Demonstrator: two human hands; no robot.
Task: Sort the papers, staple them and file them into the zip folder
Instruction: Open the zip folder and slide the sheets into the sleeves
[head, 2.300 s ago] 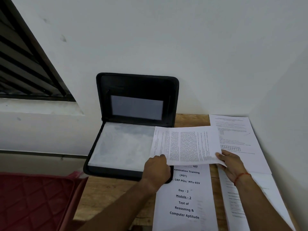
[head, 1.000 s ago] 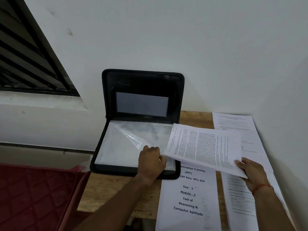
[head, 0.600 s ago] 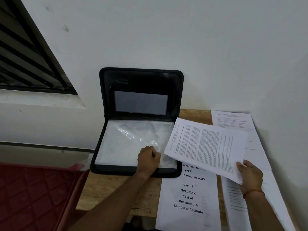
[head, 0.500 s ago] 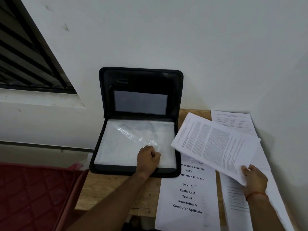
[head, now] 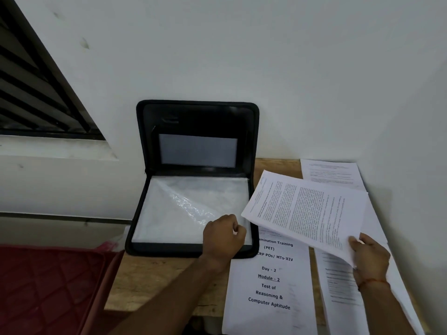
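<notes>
A black zip folder (head: 197,112) lies open on the wooden table, its lid leaning on the wall. Clear plastic sleeves (head: 183,209) fill its lower half. My left hand (head: 223,236) pinches the near right corner of the top sleeve, which is lifted and creased. My right hand (head: 370,258) grips the near right corner of a printed set of papers (head: 304,211), held tilted in the air just right of the folder.
A booklet titled "Test of Reasoning & Computer Aptitude" (head: 269,288) lies on the table (head: 154,281) in front. More printed sheets (head: 338,281) run along the right wall. A red quilted cushion (head: 46,288) is at the lower left, a louvred window (head: 36,93) above it.
My left hand let go of the papers and took the corner of the plastic sleeve. My right hand swung the papers to the right and tilted them.
</notes>
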